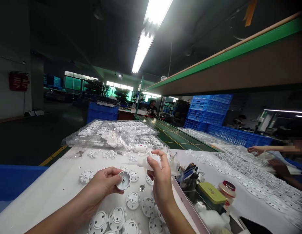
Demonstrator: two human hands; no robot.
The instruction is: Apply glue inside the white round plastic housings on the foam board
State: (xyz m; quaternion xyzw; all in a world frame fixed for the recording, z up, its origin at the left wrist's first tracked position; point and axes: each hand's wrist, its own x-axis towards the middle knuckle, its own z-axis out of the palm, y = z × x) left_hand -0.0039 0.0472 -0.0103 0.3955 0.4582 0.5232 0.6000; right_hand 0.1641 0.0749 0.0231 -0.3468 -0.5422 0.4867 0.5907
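Between its thumb and fingers, my left hand (109,182) grips a round metal cup part (124,180), its hollow side facing me. My right hand (159,169) is wrapped round a white squeeze bottle (151,160), whose thin nozzle points left, above and beyond the cup part. The two do not touch. Below the hands, several round white discs (132,200) with holes lie on the white table (60,185). A small pile of tiny metal pieces (142,188) lies between the hands.
A tool box (187,208) with pens and a yellow-green tin (211,192) stands at right, beside a red-lidded jar (227,191). Bagged trays of white parts (117,130) lie at the back. Another person's hand (258,149) is over parts at far right. A shelf (226,71) hangs above.
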